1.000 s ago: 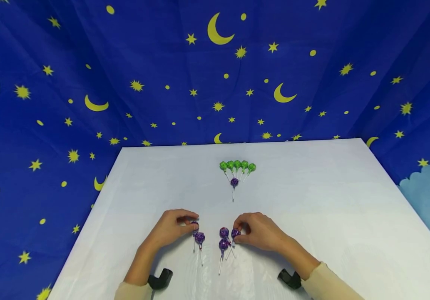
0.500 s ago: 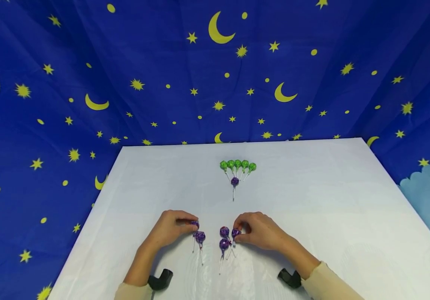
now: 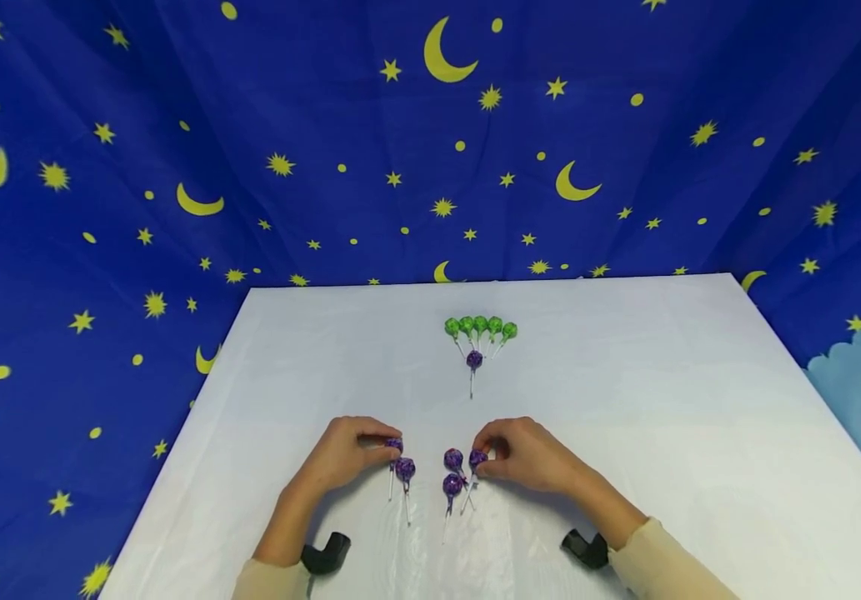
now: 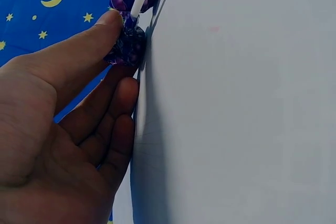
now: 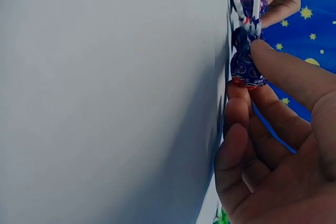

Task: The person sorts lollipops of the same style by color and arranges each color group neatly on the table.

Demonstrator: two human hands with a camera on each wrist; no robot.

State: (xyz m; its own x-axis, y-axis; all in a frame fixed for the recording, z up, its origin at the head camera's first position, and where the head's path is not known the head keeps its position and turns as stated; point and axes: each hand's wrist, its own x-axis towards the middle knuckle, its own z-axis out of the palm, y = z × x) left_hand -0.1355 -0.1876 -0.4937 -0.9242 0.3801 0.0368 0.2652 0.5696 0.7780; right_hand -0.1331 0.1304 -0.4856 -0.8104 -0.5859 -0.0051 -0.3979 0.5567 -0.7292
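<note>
My left hand (image 3: 351, 454) pinches the head of a purple-wrapped lollipop (image 4: 128, 45) between thumb and fingers, low at the table surface. Just right of it lies another purple lollipop (image 3: 405, 469), its stick toward me. My right hand (image 3: 526, 455) pinches a purple lollipop (image 5: 247, 66) by its head; the stick points toward me. Beside that one, to its left, lie two more purple lollipops, an upper one (image 3: 453, 458) and a lower one (image 3: 452, 485). Some sticks there cross one another.
Farther back, several green lollipops (image 3: 481, 325) lie fanned out, with a single purple lollipop (image 3: 474, 360) below them. The white table (image 3: 310, 350) ends at a blue star-and-moon cloth (image 3: 340, 208). Black wrist devices (image 3: 327, 553) sit by both forearms.
The view has shifted slightly. The stick of the lollipop in my right hand has swung a little; both hands keep their pinch, and the other lollipops lie as before.
</note>
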